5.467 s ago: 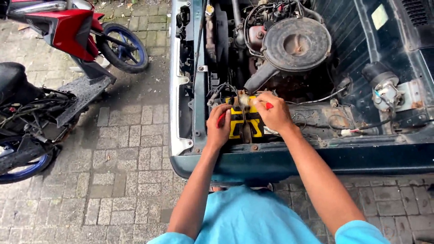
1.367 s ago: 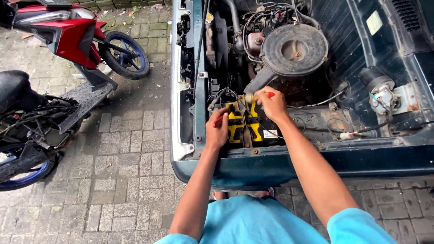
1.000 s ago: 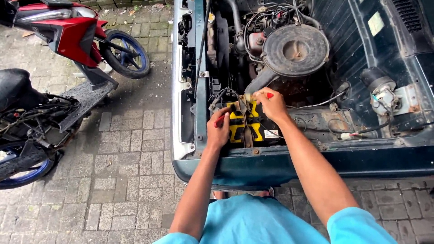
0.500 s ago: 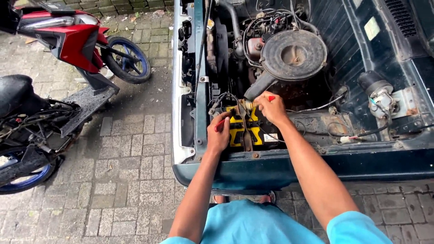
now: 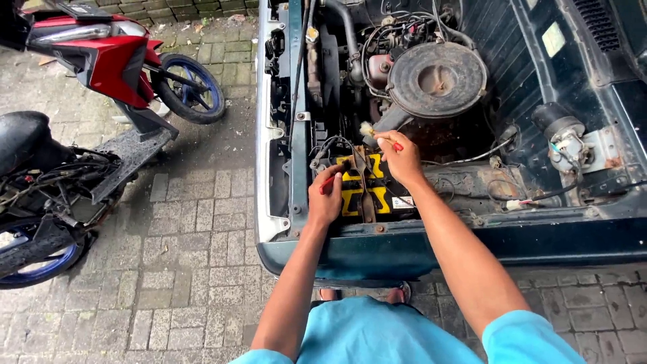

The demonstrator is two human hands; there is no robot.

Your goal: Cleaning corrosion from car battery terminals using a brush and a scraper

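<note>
**Brush at the battery, engine bay, both hands in**

My right hand (image 5: 402, 158) is closed around a small brush (image 5: 375, 133): thumb and fingers pinch a red handle, pale bristles pointing away from me toward the rear edge of the battery (image 5: 364, 189). Grip looks firm, pencil-style, knuckles up.

My left hand (image 5: 325, 199) rests on the near left corner of the battery, fingers curled over something thin and red (image 5: 328, 182). Cannot tell whether it is a cable end or a tool; most of it is hidden under the palm.

The battery sits low in the front left corner of the bay, just behind the dark green front panel (image 5: 431, 246), yellow top showing, a rusty metal hold-down strap (image 5: 364, 195) running across it front to back. The round air cleaner (image 5: 437, 79) stands behind and to the right, near but apart.

Handling notes, my judgement only:
- Brush: light, stiff handle, soft bristles. Best held low on the handle as now, for control in the tight gap between cables.
- Battery: heavy, rigid, likely grimy on top and slippery at the edges. While strapped in, no lifting; if ever lifted, both hands under opposite sides, kept level.
- Strap: thin, corroded, edges probably sharp. Keep fingers off the rim.
- Wires (image 5: 330, 145) beside the terminals are flexible and snag easily.

Two scooters (image 5: 114, 61) parked on the paving to my left, well apart.
</note>
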